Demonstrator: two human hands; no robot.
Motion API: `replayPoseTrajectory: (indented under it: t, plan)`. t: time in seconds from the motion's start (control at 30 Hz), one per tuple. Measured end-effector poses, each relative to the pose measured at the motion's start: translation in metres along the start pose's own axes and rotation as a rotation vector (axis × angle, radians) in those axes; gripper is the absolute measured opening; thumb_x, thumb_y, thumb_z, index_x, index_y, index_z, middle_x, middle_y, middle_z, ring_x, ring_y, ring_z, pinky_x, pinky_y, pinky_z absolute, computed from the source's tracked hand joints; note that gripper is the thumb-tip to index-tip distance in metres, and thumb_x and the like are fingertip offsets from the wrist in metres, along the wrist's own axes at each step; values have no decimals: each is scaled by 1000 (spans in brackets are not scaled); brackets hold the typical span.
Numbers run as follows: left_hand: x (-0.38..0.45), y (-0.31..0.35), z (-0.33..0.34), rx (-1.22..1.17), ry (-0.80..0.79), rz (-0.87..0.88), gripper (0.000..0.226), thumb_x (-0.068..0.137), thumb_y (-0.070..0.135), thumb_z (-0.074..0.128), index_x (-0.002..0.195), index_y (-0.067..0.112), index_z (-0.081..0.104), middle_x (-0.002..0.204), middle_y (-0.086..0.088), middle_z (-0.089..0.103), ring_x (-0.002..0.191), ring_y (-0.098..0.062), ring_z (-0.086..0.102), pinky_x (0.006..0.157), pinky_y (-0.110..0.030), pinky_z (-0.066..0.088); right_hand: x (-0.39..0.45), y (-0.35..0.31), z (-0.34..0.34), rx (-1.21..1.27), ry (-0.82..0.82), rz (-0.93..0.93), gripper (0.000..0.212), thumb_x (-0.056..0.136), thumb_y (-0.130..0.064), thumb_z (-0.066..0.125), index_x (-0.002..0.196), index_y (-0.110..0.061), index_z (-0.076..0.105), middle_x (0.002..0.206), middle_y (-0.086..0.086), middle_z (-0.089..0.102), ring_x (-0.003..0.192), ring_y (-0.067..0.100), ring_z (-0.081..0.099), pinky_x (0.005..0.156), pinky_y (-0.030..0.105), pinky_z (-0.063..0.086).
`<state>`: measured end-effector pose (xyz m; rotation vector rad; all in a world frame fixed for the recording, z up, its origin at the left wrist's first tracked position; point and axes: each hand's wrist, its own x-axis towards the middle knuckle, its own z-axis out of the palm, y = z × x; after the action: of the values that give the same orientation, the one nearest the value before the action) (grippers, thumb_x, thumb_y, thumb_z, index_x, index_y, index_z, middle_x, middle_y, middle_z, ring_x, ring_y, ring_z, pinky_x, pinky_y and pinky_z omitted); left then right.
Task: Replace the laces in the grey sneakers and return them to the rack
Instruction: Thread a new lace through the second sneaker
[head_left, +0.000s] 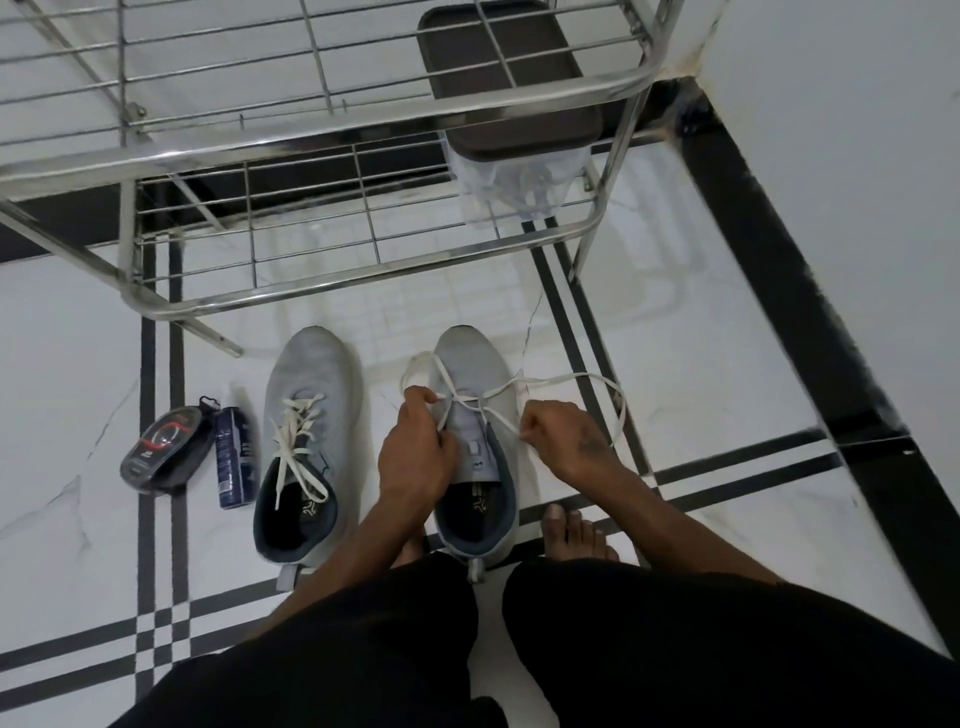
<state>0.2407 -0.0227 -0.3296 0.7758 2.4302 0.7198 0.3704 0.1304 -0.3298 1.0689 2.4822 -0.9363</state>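
We are pinching the white lace (470, 397) in both hands, left hand (415, 447) at nine o'clock, right hand (563, 436) at three, over the right sneaker (475, 447) pointing toward twelve on the floor (727, 364).

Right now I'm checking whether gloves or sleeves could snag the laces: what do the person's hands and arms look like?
Both arms are bare with no sleeves in view, and no gloves. The right hand has a dark marking, perhaps a tattoo, on its back. The left hand shows no rings or markings.
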Motion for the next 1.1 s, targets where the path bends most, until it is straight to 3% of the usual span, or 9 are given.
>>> replayPoseTrajectory:
  t: [0.1, 0.17, 0.33, 0.47, 0.6, 0.73, 0.87, 1.0, 1.1]
  plan:
    - [0, -2, 0, -19, 23, -15, 38, 86, 13, 54, 117, 23, 35, 98, -9, 61, 77, -32, 60, 62, -37, 42, -16, 33, -3, -133, 27, 92, 11, 97, -21, 52, 92, -16, 60, 88, 1, 65, 83, 19, 63, 72, 33, 50]
    - [0, -2, 2, -18, 23, -7, 38, 86, 13, 54, 117, 23, 34, 97, -8, 60, 78, -33, 60, 62, -36, 40, -29, 49, -7, -32, 138, 143, 10, 95, -23, 52, 90, -17, 57, 82, -3, 61, 76, 14, 59, 65, 27, 46]
    - [0, -3, 4, -16, 43, 22, 37, 87, 18, 57, 115, 25, 34, 96, -3, 60, 75, -28, 59, 62, -34, 39, -4, 2, 3, 251, 187, -93, 18, 95, -30, 63, 108, -19, 66, 99, -5, 59, 86, 11, 56, 77, 28, 46]
    - [1, -6, 2, -38, 45, -11, 35, 86, 15, 55, 111, 27, 33, 97, -4, 61, 75, -28, 59, 62, -34, 39, 23, -33, 12, 10, 92, -85, 14, 95, -20, 53, 88, -13, 63, 93, 2, 64, 86, 22, 60, 72, 35, 46]
    - [2, -8, 4, -106, 81, -112, 33, 85, 11, 51, 108, 26, 32, 97, -5, 61, 74, -23, 56, 63, -33, 35, -2, 9, -9, -187, 73, 92, 12, 95, -21, 48, 85, -18, 51, 95, 3, 62, 79, 19, 53, 69, 30, 38]
    - [3, -8, 5, -109, 84, -99, 34, 86, 13, 51, 107, 28, 31, 98, -4, 62, 74, -25, 58, 63, -33, 36, -33, 47, -26, -344, -19, 268, 11, 93, -22, 50, 101, -17, 56, 111, 5, 63, 93, 20, 56, 75, 29, 40]
    - [1, -4, 3, -38, 62, 7, 37, 85, 14, 54, 110, 27, 30, 95, 1, 62, 71, -25, 55, 62, -33, 35, -11, 4, -9, -132, 59, -48, 52, 85, -24, 59, 136, -20, 49, 138, 8, 51, 124, 29, 48, 101, 41, 42]
    - [0, -5, 0, -41, 62, 23, 37, 84, 13, 54, 109, 26, 30, 89, -1, 62, 69, -26, 57, 59, -35, 38, 14, -25, 10, 26, 98, -138, 24, 96, -28, 54, 118, -21, 60, 114, 5, 64, 104, 27, 59, 85, 36, 44]
    - [0, -6, 1, -92, 73, -32, 37, 83, 11, 52, 109, 24, 29, 84, -2, 59, 70, -26, 58, 61, -36, 40, 9, -6, 0, -153, 84, -58, 13, 99, -26, 53, 94, -17, 61, 93, 1, 67, 85, 23, 61, 70, 31, 37]
